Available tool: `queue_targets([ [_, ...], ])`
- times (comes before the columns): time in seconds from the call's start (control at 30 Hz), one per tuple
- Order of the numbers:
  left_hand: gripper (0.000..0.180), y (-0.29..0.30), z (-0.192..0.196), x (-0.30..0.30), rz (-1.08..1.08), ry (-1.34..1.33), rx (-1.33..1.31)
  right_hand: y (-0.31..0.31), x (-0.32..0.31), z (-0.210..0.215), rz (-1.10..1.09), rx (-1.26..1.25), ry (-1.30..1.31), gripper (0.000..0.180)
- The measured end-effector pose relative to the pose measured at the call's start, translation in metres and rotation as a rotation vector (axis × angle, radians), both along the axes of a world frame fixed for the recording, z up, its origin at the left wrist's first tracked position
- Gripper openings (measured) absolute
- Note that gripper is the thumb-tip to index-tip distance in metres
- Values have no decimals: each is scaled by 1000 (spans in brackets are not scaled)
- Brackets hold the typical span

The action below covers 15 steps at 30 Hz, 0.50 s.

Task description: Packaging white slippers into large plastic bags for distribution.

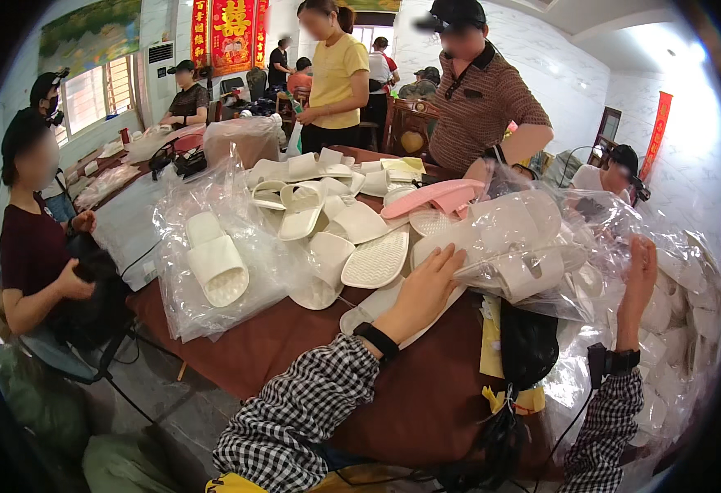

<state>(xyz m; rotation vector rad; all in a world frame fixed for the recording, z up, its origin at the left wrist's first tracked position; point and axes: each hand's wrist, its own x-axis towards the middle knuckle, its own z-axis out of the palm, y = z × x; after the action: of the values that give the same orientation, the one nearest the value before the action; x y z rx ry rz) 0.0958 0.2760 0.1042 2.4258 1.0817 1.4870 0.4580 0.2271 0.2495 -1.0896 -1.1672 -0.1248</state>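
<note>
My left hand (430,283) lies flat on a white slipper (377,306) at the near edge of the pile and touches the left end of a clear plastic bag (533,246) holding white slippers. My right hand (640,267) grips that bag's right end, fingers closed on the plastic. The bag hangs tilted between both hands above the brown table (295,345). Both forearms wear black-and-white checked sleeves and black wristbands.
Loose white slippers (319,214) and a pink pair (434,197) cover the table's middle. A bagged slipper (217,267) lies at the left. More bagged slippers (681,329) pile at the right. A seated person (36,246) is at the left; several people stand beyond the table.
</note>
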Motion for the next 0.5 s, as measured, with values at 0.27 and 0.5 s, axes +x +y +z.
queue_targets([
  [0.27, 34, 7, -4, -12, 60, 42, -73, -2, 29, 12, 27, 46, 183, 24],
  [0.5, 53, -3, 5, -13, 125, -3, -62, -41, 207, -3, -355, 343, -314, 56],
])
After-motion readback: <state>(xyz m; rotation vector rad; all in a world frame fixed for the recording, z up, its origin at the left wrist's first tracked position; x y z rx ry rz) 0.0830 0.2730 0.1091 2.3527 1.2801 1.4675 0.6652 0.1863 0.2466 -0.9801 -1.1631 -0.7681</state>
